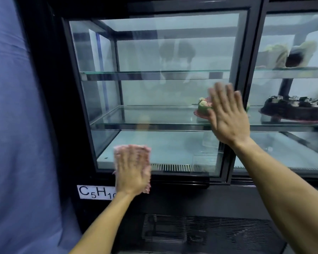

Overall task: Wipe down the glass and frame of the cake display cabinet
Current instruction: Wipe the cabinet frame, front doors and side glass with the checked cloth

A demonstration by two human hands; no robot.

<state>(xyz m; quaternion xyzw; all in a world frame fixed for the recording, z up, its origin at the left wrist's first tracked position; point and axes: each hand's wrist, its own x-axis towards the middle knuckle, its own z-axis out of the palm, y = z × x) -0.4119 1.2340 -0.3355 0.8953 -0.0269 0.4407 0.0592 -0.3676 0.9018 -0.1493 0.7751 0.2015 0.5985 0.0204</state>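
The left hand (131,170) presses a pink cloth (147,153) flat on the cabinet's glass (154,88), low by the black frame (173,177). The right hand (226,114), grip open, lies flat on the glass.

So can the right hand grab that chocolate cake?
Probably not: the right hand lies flat on the outside of the glass, and the chocolate cake sits on a shelf behind glass.

The middle glass shelf (136,121) carries a small green-and-pink cake (203,108) on a pink board at about three o'clock and a dark chocolate cake (294,109) farther toward three, while the upper glass shelf (154,72) bears a cut cake (292,57) at two o'clock.
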